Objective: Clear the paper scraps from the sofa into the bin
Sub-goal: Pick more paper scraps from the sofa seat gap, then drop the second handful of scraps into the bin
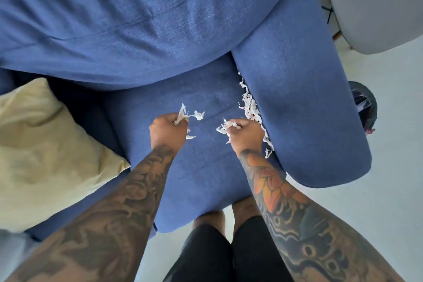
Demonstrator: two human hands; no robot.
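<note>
- Left hand (pixel 168 131) and right hand (pixel 246 133) each clutch a wad of scraps above the seat (pixel 206 167).
- More scraps (pixel 250 107) line the crease beside the armrest (pixel 297 110); rake them out before turning.
- Keep both fists tight while carrying to the bin (pixel 364 107).

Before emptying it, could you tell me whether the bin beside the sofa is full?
Cannot tell: only a dark edge of the bin shows past the sofa's armrest.

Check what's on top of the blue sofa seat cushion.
On the blue fabric seat cushion: a line of white shredded paper scraps along the armrest crease, and a pale yellow pillow at its left. Each hand's grip, left and right, holds scraps. Anything under the pillow is hidden.
</note>
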